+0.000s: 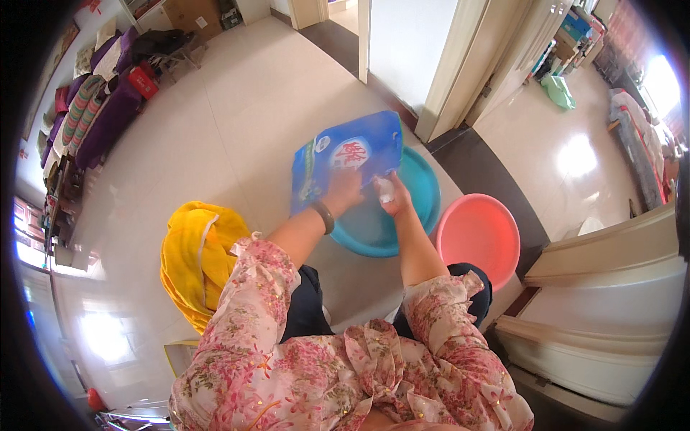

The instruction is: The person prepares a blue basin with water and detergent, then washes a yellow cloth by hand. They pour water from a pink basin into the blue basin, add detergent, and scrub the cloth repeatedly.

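My left hand (344, 193), blurred and with a dark bracelet at the wrist, holds the near side of a blue plastic laundry detergent bag (372, 126). Printed writing covers the bag's front, and it hangs over the far left part of a teal plastic basin (428, 183). In my right hand (399, 199) lies a small white thing (386, 189); whether it is a scoop or a heap of powder is unclear. The fingertips of that hand come close to the bag's lower right edge. Haze or cloudy water in the basin cannot be told apart.
A pink plastic basin (477, 237) stands right of the teal one. Yellow cloth (186, 258) is heaped on the tiled floor (215, 134) at my left. Close by on the right are a door frame (453, 70) and a pale door (598, 318). A sofa (108, 129) stands far left.
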Motion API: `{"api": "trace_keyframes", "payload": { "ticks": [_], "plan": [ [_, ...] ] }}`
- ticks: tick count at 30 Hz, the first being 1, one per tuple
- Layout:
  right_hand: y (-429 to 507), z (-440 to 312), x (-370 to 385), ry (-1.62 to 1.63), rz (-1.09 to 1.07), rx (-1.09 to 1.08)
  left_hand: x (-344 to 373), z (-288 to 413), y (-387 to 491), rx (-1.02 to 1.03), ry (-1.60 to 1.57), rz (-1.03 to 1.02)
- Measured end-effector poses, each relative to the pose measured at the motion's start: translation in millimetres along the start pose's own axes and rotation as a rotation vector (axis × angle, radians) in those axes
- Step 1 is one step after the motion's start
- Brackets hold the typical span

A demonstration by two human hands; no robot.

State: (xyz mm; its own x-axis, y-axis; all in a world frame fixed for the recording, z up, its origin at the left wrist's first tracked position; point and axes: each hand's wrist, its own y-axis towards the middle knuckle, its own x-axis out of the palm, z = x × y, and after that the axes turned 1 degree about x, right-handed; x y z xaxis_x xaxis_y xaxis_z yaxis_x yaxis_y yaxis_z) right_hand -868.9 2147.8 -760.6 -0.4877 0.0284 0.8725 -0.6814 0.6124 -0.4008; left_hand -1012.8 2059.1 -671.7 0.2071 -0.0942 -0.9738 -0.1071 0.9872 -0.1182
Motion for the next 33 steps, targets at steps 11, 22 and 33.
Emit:
{"api": "trace_keyframes", "payload": {
  "ticks": [11,22,33],
  "plan": [
    [-5,4,2,0.017,-0.105,-0.038,21,-18,9,-0.032,0.038,0.193],
    [-11,6,-57,0.071,0.024,-0.126,-22,-52,7,-0.235,-0.101,0.529],
    [-2,14,-63,0.038,0.052,-0.049,20,-32,-2,0.111,0.01,0.356]
  ]
}}
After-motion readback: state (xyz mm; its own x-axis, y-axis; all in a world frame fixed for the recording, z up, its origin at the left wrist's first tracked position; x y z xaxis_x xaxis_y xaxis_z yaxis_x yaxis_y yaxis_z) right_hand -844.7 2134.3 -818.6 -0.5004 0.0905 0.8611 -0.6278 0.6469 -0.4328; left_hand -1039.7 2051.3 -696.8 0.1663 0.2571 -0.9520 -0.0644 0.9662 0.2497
